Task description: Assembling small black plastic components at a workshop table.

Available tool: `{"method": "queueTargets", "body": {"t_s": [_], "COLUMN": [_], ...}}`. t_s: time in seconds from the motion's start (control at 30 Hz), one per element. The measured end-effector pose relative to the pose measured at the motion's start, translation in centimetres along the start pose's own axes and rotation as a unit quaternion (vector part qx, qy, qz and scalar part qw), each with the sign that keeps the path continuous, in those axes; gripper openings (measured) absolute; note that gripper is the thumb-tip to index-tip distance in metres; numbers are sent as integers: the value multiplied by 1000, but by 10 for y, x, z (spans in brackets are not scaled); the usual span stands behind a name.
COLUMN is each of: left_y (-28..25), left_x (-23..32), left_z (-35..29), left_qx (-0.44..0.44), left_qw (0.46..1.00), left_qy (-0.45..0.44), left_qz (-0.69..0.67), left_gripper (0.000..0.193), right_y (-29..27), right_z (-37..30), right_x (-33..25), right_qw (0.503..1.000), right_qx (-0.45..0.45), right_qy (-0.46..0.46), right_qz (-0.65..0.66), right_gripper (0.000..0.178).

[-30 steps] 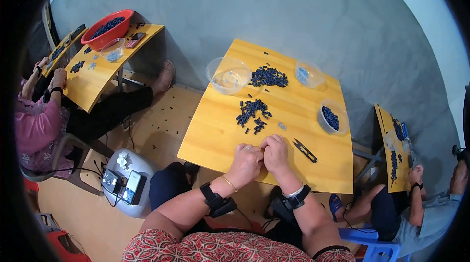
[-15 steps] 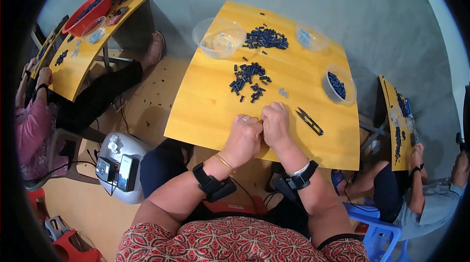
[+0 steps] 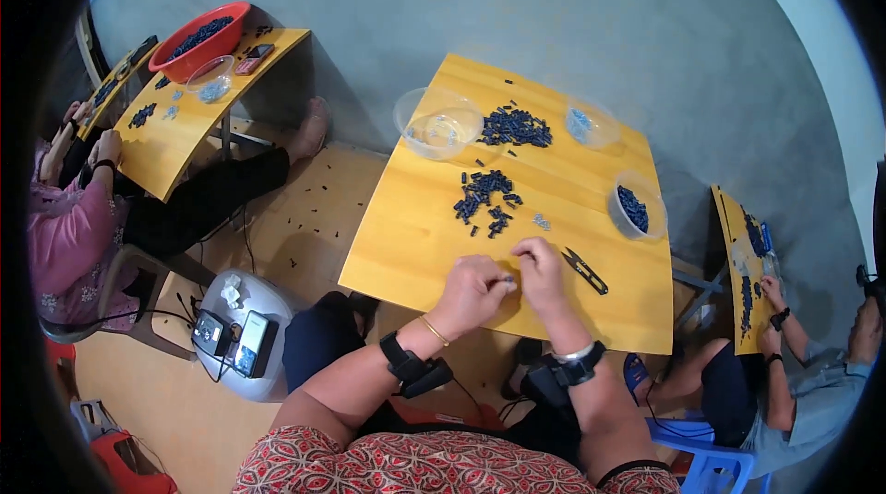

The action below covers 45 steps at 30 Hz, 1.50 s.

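A small dark piece (image 3: 508, 279) sits at the fingertips of the left hand (image 3: 474, 295), thumb and finger clamped on it. The right hand (image 3: 543, 274) is just beside, fingers curled; whether they grip anything cannot be told. Beyond the fingers lie pale bits (image 3: 542, 222) and dark pieces (image 3: 487, 196); black snips (image 3: 585, 271) lie to their right.

The table (image 3: 406, 245) is yellow, the pieces (image 3: 478, 191) dark blue, the snips (image 3: 597, 283) black.
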<state>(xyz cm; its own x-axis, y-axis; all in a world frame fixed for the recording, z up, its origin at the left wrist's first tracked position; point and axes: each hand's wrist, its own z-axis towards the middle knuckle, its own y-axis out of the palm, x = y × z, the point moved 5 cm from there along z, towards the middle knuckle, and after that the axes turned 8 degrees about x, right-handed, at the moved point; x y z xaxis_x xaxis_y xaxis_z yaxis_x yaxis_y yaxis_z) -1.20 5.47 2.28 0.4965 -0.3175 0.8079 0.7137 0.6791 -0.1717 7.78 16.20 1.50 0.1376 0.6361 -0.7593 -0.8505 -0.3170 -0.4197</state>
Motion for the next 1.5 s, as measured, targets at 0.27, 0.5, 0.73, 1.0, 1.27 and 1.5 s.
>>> {"method": "queueTargets", "body": {"t_s": [0.27, 0.5, 0.73, 1.0, 1.27, 1.5], "left_y": [-11, -4, -12, -12, -8, -9], "left_x": [-14, -11, -9, -12, -8, -11], "left_z": [8, 3, 6, 8, 8, 1], "left_qx": [51, -3, -24, 5, -14, -53], "left_qw": [826, 792, 831, 825, 836, 868], "left_qy": [-391, -402, -382, -372, -374, -381], "left_qz": [-403, -460, -404, -426, -402, -313], "left_gripper": [9, 12, 14, 12, 12, 15], "right_y": [-6, -7, -13, -17, -19, -61], "right_z": [-6, -3, -7, -6, -2, 4], "right_x": [-88, -87, -68, -57, -76, -70], "right_qw": [995, 988, 999, 985, 999, 988], "right_qx": [-24, -10, -24, -2, -23, 49], "right_qy": [-86, -130, -2, 82, -22, -74], "right_qz": [-52, -77, 39, 151, 18, -130], "right_gripper": [22, 13, 9, 11, 13, 8]}}
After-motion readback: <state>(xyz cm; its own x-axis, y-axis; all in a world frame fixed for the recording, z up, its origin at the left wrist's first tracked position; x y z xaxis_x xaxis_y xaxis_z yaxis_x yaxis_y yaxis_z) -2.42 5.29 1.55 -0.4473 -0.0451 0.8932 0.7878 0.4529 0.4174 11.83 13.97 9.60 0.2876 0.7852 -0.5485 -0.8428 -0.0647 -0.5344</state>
